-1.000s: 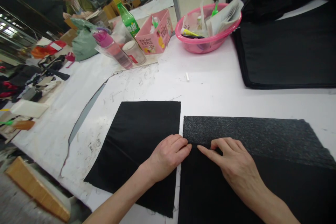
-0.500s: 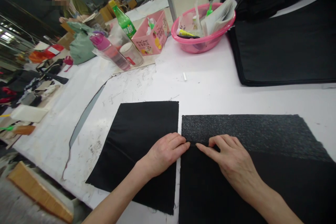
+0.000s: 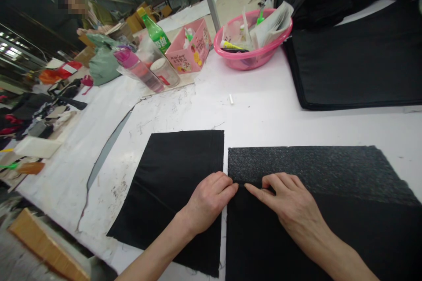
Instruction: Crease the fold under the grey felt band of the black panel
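Note:
Two black fabric pieces lie side by side with a narrow white gap between them. The left piece is plain and sits partly under my left forearm. The right piece has a speckled dark grey strip along its far side. My left hand pinches the right piece's left edge, where black cloth meets the grey strip. Close beside it, my right hand has its thumb and curled fingers closed on the same fold line.
A pink basin with papers and tubes stands on the white table. Left of it are a pink box, a green bottle and a pink bottle. Stacked black fabric lies back right. A person is at far left.
The view has shifted slightly, so the table and cloth appear a little lower. Both hands keep their pinch at the same place on the fabric.

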`<state>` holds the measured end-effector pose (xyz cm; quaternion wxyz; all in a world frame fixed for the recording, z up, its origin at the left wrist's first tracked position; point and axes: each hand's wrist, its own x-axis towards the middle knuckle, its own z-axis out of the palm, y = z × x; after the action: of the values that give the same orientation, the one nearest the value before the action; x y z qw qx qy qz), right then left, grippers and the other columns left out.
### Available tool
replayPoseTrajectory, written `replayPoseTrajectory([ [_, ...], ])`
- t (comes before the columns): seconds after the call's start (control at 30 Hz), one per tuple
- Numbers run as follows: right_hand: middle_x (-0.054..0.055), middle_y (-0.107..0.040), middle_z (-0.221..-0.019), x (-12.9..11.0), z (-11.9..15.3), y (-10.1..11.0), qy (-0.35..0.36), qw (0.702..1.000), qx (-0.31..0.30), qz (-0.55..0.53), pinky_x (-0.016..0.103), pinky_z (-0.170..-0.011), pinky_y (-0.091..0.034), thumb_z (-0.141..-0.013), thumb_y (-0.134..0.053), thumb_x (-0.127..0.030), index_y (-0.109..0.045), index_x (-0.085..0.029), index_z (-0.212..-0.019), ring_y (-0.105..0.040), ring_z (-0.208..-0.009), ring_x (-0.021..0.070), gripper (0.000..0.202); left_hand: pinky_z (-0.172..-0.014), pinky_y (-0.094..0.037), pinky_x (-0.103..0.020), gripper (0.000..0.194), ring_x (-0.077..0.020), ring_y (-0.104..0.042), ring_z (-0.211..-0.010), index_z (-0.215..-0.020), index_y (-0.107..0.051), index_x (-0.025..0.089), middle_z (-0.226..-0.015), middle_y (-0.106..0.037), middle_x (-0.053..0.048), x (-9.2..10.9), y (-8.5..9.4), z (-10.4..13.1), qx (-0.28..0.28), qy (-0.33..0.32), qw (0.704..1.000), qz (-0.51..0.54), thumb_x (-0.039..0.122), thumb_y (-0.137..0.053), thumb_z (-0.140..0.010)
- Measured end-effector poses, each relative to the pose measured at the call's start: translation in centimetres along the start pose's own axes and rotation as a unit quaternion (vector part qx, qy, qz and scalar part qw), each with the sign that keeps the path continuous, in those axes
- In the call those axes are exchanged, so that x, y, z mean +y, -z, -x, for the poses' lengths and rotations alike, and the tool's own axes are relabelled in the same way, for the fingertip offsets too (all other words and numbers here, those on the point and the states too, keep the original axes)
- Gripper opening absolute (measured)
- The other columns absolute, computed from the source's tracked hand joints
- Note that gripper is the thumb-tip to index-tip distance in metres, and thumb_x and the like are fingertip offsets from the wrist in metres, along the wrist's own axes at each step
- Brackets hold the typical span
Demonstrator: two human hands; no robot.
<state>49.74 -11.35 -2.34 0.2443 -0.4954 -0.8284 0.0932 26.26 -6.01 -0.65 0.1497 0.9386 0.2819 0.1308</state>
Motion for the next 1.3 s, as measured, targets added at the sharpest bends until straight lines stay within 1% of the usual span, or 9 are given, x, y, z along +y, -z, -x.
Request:
replayPoseTrajectory([
  [0.3,0.004,-0.053,-0.089,0.0,-0.1,0.0,-0.001,1.000,0.000,0.004,0.033,-0.077,-0.035,-0.096,-0.042,-0.011,-0.062,-0.028,-0.122,-0.046,-0.083,0.0173,0.036,-0.077,-0.053,-0.033,0.016,-0.0165,-0.056,-0.085,-0.103,-0.061,0.011,-0.089,-0.062,-0.007,0.2,0.1,-0.2,-0.001,-0.016,1.000,-0.026,0.010,-0.047,-0.096],
  [0.6,0.003,-0.052,-0.090,0.0,0.1,-0.1,-0.010,1.000,-0.009,0.012,0.034,-0.077,-0.035,-0.094,-0.048,-0.011,-0.061,-0.029,-0.122,-0.046,-0.084,0.0178,0.036,-0.076,-0.053,-0.033,0.015,-0.0176,-0.057,-0.086,-0.103,-0.061,0.009,-0.089,-0.061,-0.007,0.3,0.3,-0.4,-0.006,-0.035,0.997,-0.062,0.009,-0.049,-0.095],
  [0.83,0.004,-0.051,-0.091,-0.1,-0.1,-0.1,-0.006,1.000,-0.010,0.012,0.034,-0.076,-0.034,-0.094,-0.049,-0.011,-0.061,-0.028,-0.123,-0.045,-0.084,0.0185,0.035,-0.082,-0.053,-0.037,0.019,-0.0210,-0.057,-0.099,-0.111,-0.060,0.009,-0.101,-0.062,-0.009,0.4,0.5,-0.1,-0.021,-0.038,0.995,-0.092,0.010,-0.048,-0.096],
  [0.93,0.004,-0.051,-0.090,-0.1,-0.1,0.0,-0.006,1.000,-0.009,0.008,0.034,-0.075,-0.034,-0.094,-0.048,-0.011,-0.060,-0.028,-0.123,-0.045,-0.084,0.0182,0.036,-0.085,-0.053,-0.038,0.020,-0.0227,-0.056,-0.104,-0.112,-0.060,0.010,-0.105,-0.062,-0.010,0.4,0.7,0.3,-0.023,-0.030,0.993,-0.109,0.011,-0.049,-0.096],
  [1.03,0.004,-0.051,-0.089,-0.2,-0.2,0.0,-0.006,1.000,-0.003,0.007,0.034,-0.074,-0.033,-0.095,-0.046,-0.011,-0.061,-0.028,-0.121,-0.045,-0.083,0.0180,0.035,-0.087,-0.052,-0.038,0.017,-0.0233,-0.055,-0.107,-0.107,-0.062,0.010,-0.106,-0.062,-0.009,0.4,1.1,0.6,-0.022,-0.015,0.992,-0.123,0.010,-0.049,-0.096],
  [1.13,0.004,-0.051,-0.090,-0.2,-0.1,0.1,-0.007,1.000,-0.007,0.004,0.034,-0.074,-0.033,-0.095,-0.046,-0.010,-0.061,-0.028,-0.122,-0.045,-0.084,0.0184,0.036,-0.091,-0.050,-0.039,0.014,-0.0240,-0.054,-0.109,-0.100,-0.063,0.010,-0.106,-0.062,-0.009,1.0,1.3,0.6,0.003,0.019,0.992,-0.127,0.011,-0.050,-0.095],
  [1.17,0.004,-0.051,-0.090,-0.2,-0.1,0.1,-0.007,1.000,-0.010,0.004,0.034,-0.075,-0.033,-0.094,-0.046,-0.010,-0.060,-0.028,-0.123,-0.045,-0.084,0.0186,0.036,-0.092,-0.050,-0.040,0.015,-0.0241,-0.054,-0.110,-0.101,-0.063,0.011,-0.106,-0.062,-0.009,1.3,1.2,0.5,0.020,0.033,0.991,-0.126,0.011,-0.050,-0.095],
  [1.23,0.004,-0.050,-0.090,-0.3,-0.1,0.2,-0.007,1.000,-0.012,0.006,0.034,-0.074,-0.033,-0.094,-0.047,-0.011,-0.061,-0.027,-0.122,-0.044,-0.083,0.0188,0.035,-0.094,-0.049,-0.040,0.020,-0.0237,-0.054,-0.110,-0.111,-0.062,0.011,-0.107,-0.062,-0.009,2.2,0.8,0.3,0.044,0.053,0.990,-0.123,0.011,-0.049,-0.096],
  [1.3,0.004,-0.050,-0.089,-0.3,-0.1,0.3,-0.006,1.000,-0.009,0.011,0.034,-0.073,-0.032,-0.095,-0.046,-0.012,-0.062,-0.026,-0.120,-0.044,-0.083,0.0187,0.033,-0.094,-0.049,-0.039,0.029,-0.0234,-0.054,-0.109,-0.123,-0.058,0.010,-0.108,-0.063,-0.009,3.2,0.1,0.1,0.041,0.052,0.989,-0.131,0.010,-0.047,-0.096],
])
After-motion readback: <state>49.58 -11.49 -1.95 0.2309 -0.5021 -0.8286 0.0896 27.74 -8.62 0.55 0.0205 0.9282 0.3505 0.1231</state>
